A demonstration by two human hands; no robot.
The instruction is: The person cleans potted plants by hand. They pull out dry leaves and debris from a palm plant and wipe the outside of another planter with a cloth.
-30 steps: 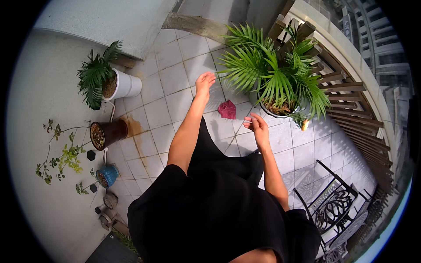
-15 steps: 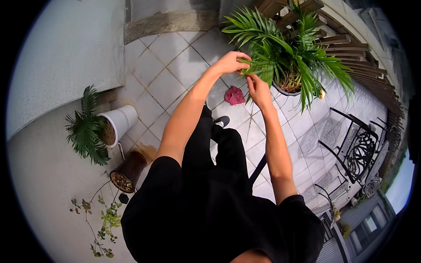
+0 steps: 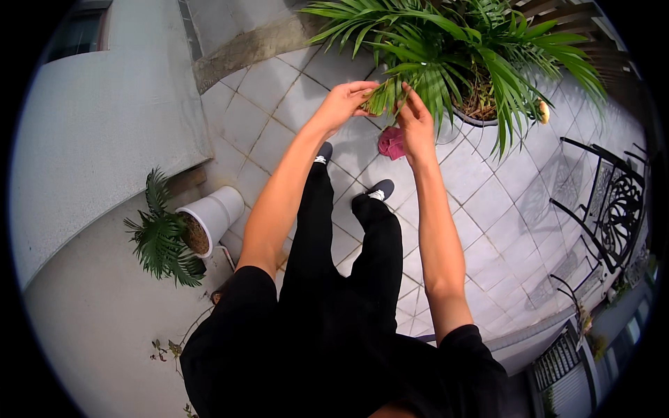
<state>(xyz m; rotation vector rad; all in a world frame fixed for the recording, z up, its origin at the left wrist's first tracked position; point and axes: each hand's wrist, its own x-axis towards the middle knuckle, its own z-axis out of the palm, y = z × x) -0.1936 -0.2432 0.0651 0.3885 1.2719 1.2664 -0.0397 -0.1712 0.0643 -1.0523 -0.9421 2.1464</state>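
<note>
A potted palm with long green leaves spreads across the top of the view. My left hand pinches the narrow, slightly yellowish tips of one frond. On the other side of that frond, my right hand has its thumb and fingers closed at the leaf edge; leaves and knuckles partly hide the fingertips. Both hands are close together, with the frond stretched between them. Below them a crumpled dark pink cloth lies on the floor, partly covered by my right hand.
Pale tiles cover the floor. A white pot with a small palm lies to the left by the wall. Black metal chairs stand at the right, and a wooden slatted fence is behind the big palm.
Both hands have stayed at the palm and moved slightly apart, with the frond now spread between them. The view has shifted, and both my shoes now show.
</note>
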